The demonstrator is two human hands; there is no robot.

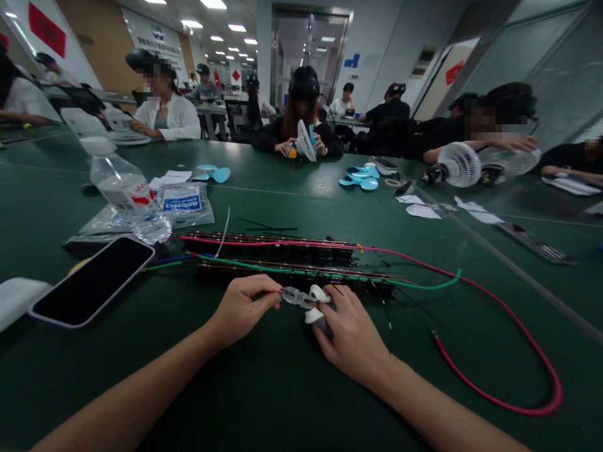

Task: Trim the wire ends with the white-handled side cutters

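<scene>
My right hand (351, 326) is closed round the pale handles of small pliers (296, 297), whose jaws point left. At the tip of the jaws, my left hand (245, 307) pinches thumb and forefinger together; whatever lies between them is too small to make out. Just beyond both hands, two long black strips (301, 271) with copper-coloured rods lie side by side. A green wire (424, 287) runs along the nearer strip, and a thick red cable (513, 314) crosses the farther one and loops round to the right. One white cable tie (223, 231) sticks up at their left part.
To the left are a phone (97, 282), a water bottle (120, 182) and a plastic bag (184, 204). Blue fan blades (360, 177) and paper scraps (421, 210) lie farther back. Across the green table (264, 402), several people handle fan parts (459, 164).
</scene>
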